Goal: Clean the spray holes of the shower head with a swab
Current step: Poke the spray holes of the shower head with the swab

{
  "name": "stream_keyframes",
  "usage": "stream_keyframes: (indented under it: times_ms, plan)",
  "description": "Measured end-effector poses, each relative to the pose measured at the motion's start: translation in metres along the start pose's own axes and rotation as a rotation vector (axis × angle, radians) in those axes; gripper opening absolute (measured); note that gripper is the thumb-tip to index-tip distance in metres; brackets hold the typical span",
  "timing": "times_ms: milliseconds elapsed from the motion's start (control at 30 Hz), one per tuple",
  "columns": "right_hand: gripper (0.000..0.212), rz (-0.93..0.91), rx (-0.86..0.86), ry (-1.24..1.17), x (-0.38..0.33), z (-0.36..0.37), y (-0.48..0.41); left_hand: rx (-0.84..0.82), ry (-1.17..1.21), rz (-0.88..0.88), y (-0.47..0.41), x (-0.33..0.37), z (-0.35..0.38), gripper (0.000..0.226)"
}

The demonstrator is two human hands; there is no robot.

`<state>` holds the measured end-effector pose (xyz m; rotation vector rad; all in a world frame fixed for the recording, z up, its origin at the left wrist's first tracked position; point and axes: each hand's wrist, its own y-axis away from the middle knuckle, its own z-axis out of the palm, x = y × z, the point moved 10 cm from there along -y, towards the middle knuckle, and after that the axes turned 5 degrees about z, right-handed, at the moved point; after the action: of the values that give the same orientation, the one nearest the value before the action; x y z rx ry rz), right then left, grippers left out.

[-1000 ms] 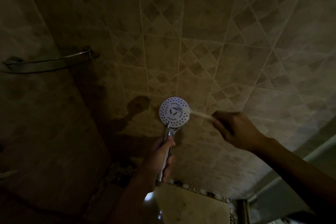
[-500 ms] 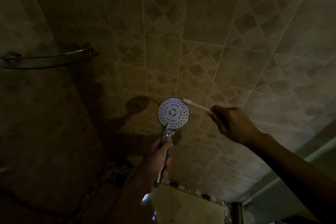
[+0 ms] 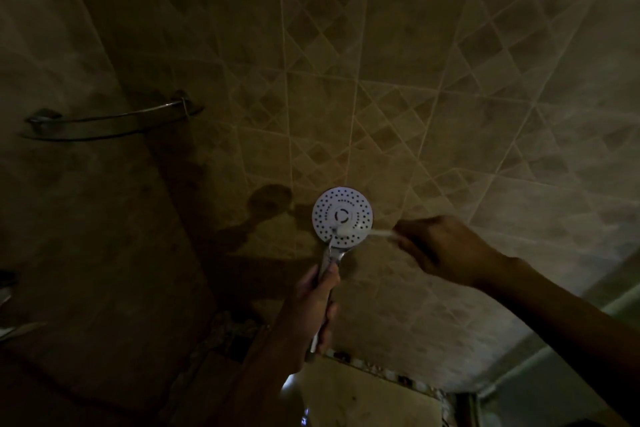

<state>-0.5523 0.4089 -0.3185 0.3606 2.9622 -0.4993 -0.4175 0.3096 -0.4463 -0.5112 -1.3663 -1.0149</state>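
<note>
Left hand [image 3: 311,308], fingers curled round the chrome handle [image 3: 328,258], holds the round white perforated shower head [image 3: 343,210] before the beige tiled wall [image 3: 450,80]; the thin white cotton swab [image 3: 343,230], pinched in the right hand [image 3: 446,250], works a lower hole, with neighbouring holes likely next.

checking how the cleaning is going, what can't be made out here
Head view, dim:
shower head: holes too small to judge clean or clogged.
swab: motion-blurred; which hole its tip touches is unclear.
handle: middle hidden by the gripping left hand.
swab's far end: hidden in the right hand.
</note>
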Motion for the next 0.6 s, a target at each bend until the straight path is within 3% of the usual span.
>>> stream_keyframes:
  times_ms: [67,100,233,367,500,533,600]
  plan:
    - [0.037,0.160,0.188,-0.031,0.019,-0.027,-0.003,0.004,0.004,-0.002,0.000,0.001,-0.002,0.023]
    - [0.036,0.146,0.190,-0.058,0.018,-0.029,-0.004,0.005,0.005,0.006,0.000,0.001,-0.003,0.023]
    - [0.025,-0.088,-0.106,-0.073,-0.021,0.008,0.003,-0.003,-0.023,0.033,0.001,0.001,-0.001,0.021]
    - [0.033,0.147,0.185,-0.064,0.011,-0.027,-0.006,0.006,-0.020,0.044,-0.001,-0.001,-0.007,0.021]
    - [0.023,-0.098,-0.085,-0.054,-0.027,0.008,-0.001,0.008,-0.041,0.049,0.002,-0.004,-0.008,0.029]
    - [0.027,-0.102,-0.093,-0.020,-0.028,0.014,-0.001,0.006,-0.043,0.055,0.003,-0.004,-0.008,0.028]
    - [0.036,0.068,0.061,-0.020,-0.008,-0.002,-0.009,0.004,-0.032,0.060,0.004,-0.004,-0.009,0.024]
